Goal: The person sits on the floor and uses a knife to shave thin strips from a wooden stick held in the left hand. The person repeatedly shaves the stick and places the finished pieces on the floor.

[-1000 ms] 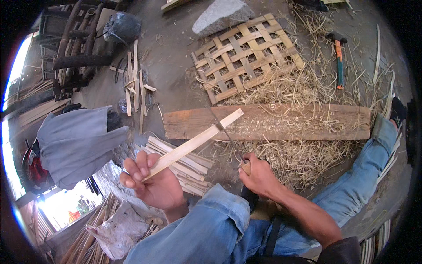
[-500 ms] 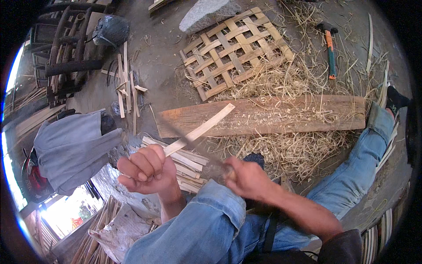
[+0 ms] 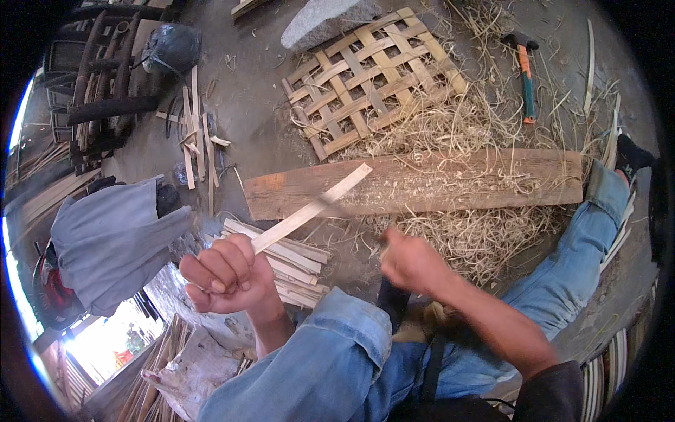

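One left hand (image 3: 225,273) and one right hand (image 3: 416,261), two in all, are showing, with one pale strip (image 3: 299,221) and one blurred blade (image 3: 330,207). Two denim legs (image 3: 302,359) are framing the near side. Farther off, one plank (image 3: 415,183), one woven panel (image 3: 367,85) and one stone (image 3: 325,22) are lying. One hammer (image 3: 526,79) is lying far right; one grey cloth (image 3: 112,243) is hanging left.

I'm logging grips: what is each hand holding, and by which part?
Left hand: strip, by its lower end. Right hand: blurred knife, apparently by its handle.

1 pale strip (image 3: 299,218) in left hand (image 3: 223,273), blurred blade (image 3: 339,210) in right hand (image 3: 416,264)
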{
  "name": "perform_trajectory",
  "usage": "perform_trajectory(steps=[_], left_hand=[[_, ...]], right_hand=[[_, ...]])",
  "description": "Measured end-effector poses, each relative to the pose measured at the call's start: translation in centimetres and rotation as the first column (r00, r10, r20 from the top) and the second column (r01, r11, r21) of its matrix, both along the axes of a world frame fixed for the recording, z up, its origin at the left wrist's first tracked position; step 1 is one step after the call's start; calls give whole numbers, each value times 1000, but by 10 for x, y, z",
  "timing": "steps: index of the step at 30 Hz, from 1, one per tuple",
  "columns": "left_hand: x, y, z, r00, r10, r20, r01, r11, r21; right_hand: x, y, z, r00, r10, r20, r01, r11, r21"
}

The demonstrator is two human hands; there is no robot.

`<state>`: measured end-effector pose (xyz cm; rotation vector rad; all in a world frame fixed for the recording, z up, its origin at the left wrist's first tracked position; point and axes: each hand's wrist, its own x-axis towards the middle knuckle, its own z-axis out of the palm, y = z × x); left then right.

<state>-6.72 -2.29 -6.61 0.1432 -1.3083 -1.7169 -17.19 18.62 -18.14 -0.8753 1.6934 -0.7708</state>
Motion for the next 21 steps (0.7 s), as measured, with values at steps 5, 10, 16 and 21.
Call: perform_trajectory(steps=[5,10,16,21], left_hand=[[5,0,-2,999,24,22,-24,1000,-8],[1,-5,0,1000,-16,8,16,1000,8],[6,-9,-1,999,-38,-10,38,999,27],[5,-9,0,998,-55,-14,55,998,19]], right_hand=[[3,0,18,1000,10,-19,-11,1000,-26],[10,3,-10,996,-39,-81,59,964,259],[13,9,-13,979,-75,-188,104,983,150],[15,14,-8,982,-56,-182,77,991,108]])
